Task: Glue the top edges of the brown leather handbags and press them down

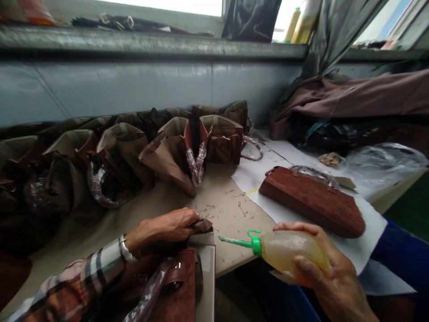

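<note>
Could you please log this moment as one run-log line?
Left hand: pinching brown leather bag flap | Right hand: gripping green-nozzled translucent squeeze bottle

Handbag workshop, small-scale leather-goods production. Far left to centre: row of brown handbags (134, 152), standing open along a workbench (231, 214), with handles sleeved in clear plastic (196, 163). Right: reddish-brown handbag (311, 201), lying flat on white paper sheets (365, 250). Near: plastic squeeze bottle (288, 252) with green nozzle and yellowish liquid. Centre: thread clippings (214, 208) strewn on the bench top. Far right: brown fabric (348, 98), heaped below a window ledge (150, 42).
</note>
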Tool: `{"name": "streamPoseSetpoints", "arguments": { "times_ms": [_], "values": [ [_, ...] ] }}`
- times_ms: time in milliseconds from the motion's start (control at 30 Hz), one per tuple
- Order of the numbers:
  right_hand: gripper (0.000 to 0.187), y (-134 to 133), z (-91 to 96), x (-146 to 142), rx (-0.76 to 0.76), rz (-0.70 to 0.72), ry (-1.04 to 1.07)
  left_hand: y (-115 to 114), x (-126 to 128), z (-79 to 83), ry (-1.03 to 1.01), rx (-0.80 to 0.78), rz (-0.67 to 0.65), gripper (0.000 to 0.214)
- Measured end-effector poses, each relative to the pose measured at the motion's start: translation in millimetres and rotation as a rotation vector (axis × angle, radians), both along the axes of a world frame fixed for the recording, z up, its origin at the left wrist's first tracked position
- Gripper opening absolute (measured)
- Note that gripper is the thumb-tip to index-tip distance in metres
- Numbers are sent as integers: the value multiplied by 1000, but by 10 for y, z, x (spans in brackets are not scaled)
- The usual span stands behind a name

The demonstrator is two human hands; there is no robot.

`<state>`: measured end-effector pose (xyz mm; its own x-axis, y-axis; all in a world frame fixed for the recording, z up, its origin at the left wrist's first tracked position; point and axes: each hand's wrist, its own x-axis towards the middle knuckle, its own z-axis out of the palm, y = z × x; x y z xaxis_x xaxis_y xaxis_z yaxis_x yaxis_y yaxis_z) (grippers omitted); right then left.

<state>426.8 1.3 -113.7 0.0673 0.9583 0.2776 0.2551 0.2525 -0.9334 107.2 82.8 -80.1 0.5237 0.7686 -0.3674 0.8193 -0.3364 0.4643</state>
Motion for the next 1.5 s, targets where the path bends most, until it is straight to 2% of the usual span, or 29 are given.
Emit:
{"name": "streamPoseSetpoints", "arguments": {
  "times_ms": [67,167,400,767,1167,1367,1500],
  "values": [
    [40,40,-42,-9,96,9,-133,58,20,-32,-5,-31,13,16],
    [37,76,-146,-68,175,23,-215,138,20,-93,-12,-99,10,17],
    [37,124,-359,-186,250,41,-330,258,-22,-214,-81,-217,-7,18],
    [42,161,-404,-207,286,73,-375,329,-62,-270,-60,-254,-29,17],
    [41,56,-428,-178,320,180,-382,348,1,-168,-49,-324,-44,21],
    [39,146,-428,-235,379,191,-370,366,-30,-238,-34,-290,-25,22],
    [38,73,-433,-197,371,218,-396,381,-44,-254,-65,-294,-37,18]
  ]
}}
